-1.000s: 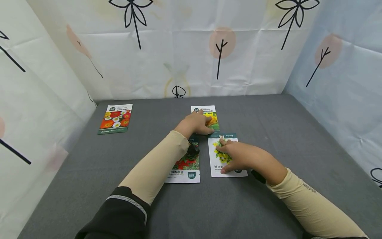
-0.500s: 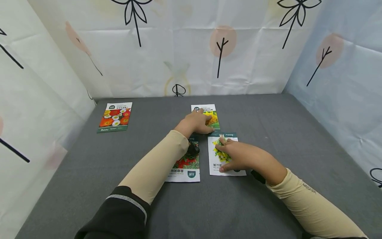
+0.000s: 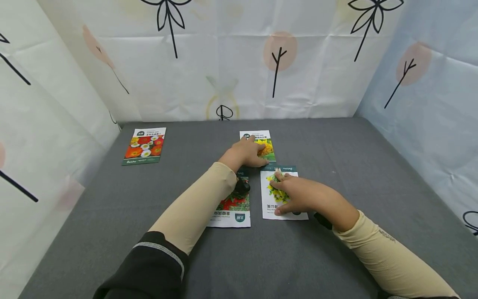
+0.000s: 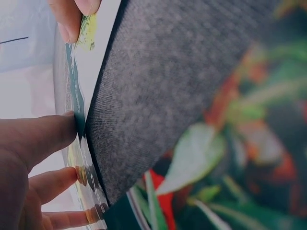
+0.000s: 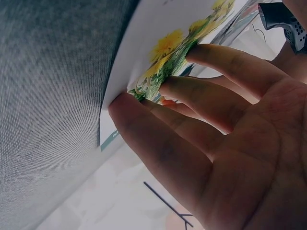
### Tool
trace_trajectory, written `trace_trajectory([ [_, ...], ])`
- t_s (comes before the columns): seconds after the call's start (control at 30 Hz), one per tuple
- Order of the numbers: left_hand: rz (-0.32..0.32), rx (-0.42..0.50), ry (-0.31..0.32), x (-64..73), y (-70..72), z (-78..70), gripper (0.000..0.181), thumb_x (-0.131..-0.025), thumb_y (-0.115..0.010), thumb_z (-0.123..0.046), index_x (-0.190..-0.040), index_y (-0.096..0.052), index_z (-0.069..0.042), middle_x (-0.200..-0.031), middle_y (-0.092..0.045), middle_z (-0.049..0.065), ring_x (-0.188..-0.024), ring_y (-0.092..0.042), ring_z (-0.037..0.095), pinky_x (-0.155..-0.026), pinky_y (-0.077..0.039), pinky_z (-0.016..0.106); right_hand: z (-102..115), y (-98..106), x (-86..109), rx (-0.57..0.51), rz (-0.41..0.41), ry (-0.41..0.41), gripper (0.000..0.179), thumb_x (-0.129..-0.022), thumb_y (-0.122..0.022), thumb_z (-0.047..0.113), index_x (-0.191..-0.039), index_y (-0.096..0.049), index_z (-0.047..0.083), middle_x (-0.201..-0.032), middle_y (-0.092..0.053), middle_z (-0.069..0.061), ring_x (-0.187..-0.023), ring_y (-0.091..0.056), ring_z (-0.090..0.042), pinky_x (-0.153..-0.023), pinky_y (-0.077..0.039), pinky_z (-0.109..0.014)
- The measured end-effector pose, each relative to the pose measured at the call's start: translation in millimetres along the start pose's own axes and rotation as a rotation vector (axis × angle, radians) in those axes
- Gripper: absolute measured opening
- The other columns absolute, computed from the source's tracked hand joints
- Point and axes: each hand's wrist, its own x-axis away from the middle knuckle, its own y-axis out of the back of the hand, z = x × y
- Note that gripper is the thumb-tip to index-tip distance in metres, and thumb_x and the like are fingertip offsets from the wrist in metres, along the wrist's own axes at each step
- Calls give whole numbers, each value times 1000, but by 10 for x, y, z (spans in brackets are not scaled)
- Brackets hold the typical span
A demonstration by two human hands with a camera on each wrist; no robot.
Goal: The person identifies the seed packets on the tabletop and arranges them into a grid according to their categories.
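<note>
My left hand (image 3: 244, 154) rests with spread fingers on a seed packet (image 3: 267, 155) with yellow flowers at the back of the grey table. In the left wrist view its thumb (image 4: 53, 132) touches the green end strip of the nearer packet, where the two packets meet. My right hand (image 3: 311, 196) lies over that nearer packet (image 3: 267, 203), white with yellow dandelion-like flowers and upside-down print. The fingertips press on its face in the right wrist view. Under my left forearm lies a red-flowered packet (image 3: 232, 205), partly hidden by the sleeve and black wrist device.
A packet with red, orange and white flowers (image 3: 144, 147) lies alone at the table's back left. White cloth walls (image 3: 242, 70) with plant drawings stand behind and on both sides of the grey table (image 3: 321, 257).
The dandelion packet's near edge has shifted very slightly left under my right hand. Both hands otherwise keep their places, and the view has tilted a little.
</note>
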Motion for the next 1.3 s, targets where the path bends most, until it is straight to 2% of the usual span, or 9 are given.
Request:
trace_trajectory([
  [0.67,-29,4,-2,-37,-15,-32,76,-101,-59,-64,-166,-38,-31,-176,-24,15,-163,-22,42,-126,-32,64,14,11,10,-11,3,-3,91,-91,-82,50,-163,-44,8,-174,-24,-23,-160,-28,-45,-125,-36,-59],
  [1.3,-8,0,-7,-49,12,-101,76,-102,-58,-62,-167,-36,-30,-178,-20,15,-164,-19,43,-128,-30,63,26,-7,29,-6,-6,-16,92,-90,-83,50,-163,-44,10,-175,-22,-23,-161,-28,-44,-125,-36,-59],
])
